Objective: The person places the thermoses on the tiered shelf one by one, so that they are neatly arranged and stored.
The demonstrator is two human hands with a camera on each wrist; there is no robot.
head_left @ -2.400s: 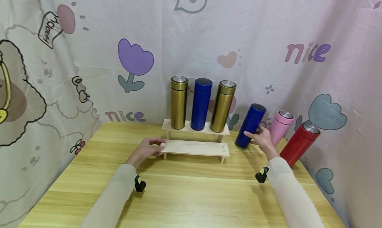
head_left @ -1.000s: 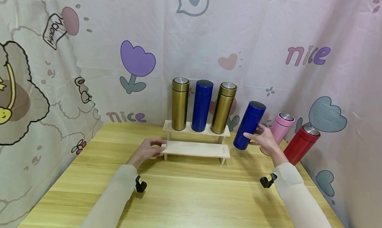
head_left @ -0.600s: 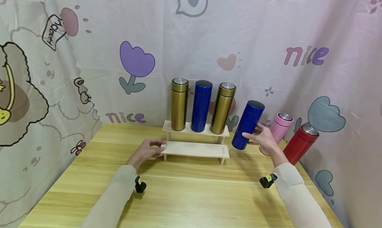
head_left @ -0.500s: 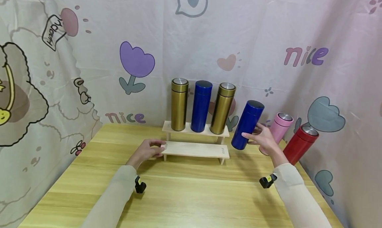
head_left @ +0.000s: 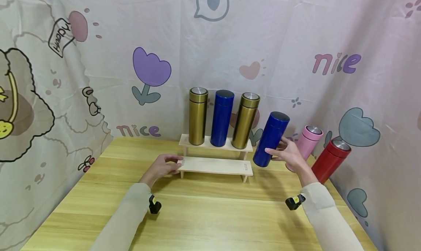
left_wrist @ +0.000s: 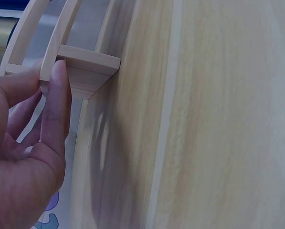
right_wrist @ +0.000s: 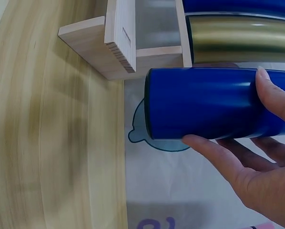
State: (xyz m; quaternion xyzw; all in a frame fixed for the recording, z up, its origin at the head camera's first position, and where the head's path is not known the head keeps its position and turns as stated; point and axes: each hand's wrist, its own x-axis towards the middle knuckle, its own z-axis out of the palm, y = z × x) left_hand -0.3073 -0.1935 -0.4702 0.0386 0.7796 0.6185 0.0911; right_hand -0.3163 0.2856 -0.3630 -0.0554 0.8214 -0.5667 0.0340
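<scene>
My right hand [head_left: 288, 155] grips a blue thermos bottle [head_left: 271, 138] by its side, to the right of a two-tier wooden stand [head_left: 215, 165]. In the right wrist view the held blue thermos [right_wrist: 209, 102] hangs above the table, its base near the end of the stand. My left hand [head_left: 162, 167] pinches the left end of the stand's lower shelf. Thumb and fingers sit on either face of that board [left_wrist: 51, 52] in the left wrist view. On the upper shelf stand a gold thermos [head_left: 197, 119], another blue thermos [head_left: 222, 119] and a second gold thermos [head_left: 245, 123].
A pink thermos [head_left: 308, 141] and a red thermos [head_left: 330, 161] stand at the table's right side, behind and beside my right forearm. The wooden table [head_left: 210, 218] meets a printed cloth backdrop [head_left: 210, 53] at the back and sides.
The blue thermos in my right hand has risen off the table and drifted left toward the stand. My left hand keeps its place on the lower shelf.
</scene>
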